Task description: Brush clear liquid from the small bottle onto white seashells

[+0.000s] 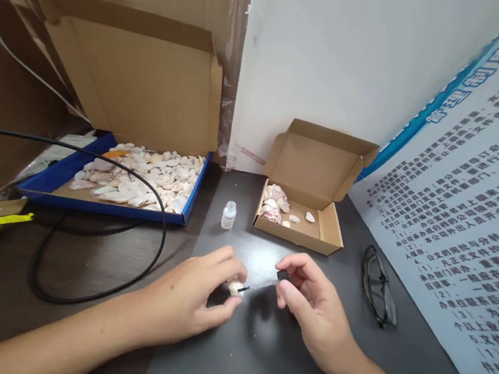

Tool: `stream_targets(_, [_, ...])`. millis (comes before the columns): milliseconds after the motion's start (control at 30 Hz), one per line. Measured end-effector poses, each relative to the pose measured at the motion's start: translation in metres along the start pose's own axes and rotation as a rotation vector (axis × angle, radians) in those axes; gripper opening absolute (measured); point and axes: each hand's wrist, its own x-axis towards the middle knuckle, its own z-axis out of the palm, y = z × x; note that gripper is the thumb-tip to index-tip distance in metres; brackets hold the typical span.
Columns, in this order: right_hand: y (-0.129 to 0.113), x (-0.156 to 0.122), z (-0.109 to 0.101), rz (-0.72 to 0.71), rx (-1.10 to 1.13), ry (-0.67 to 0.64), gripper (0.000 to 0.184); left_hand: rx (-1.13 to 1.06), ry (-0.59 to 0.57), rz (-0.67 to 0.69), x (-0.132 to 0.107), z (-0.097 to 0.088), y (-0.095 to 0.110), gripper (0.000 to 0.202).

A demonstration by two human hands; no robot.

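My left hand pinches a small pale seashell between thumb and fingers, low over the dark table. My right hand grips a thin brush by its black cap, and the dark tip touches the shell. A small clear bottle with no cap on stands just beyond my hands. Behind it to the right, a small open cardboard box holds a few shells.
A blue tray heaped with several shells lies at the back left under a large cardboard flap. A black cable loops across the left of the table. Glasses lie at right beside a printed poster.
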Motion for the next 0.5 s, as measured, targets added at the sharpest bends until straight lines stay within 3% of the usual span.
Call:
stream_targets(300, [0.0015,0.0031,-0.001,0.046,-0.034,-0.035,0.015,-0.005,0.005,-0.034,0.0007,-0.0015,0.0041,0.022])
stream_targets(500, [0.0046,0.0007,-0.0002,-0.002,-0.044,-0.005,0.011,-0.014,0.006,-0.041,0.0007,-0.0016,0.0036,0.013])
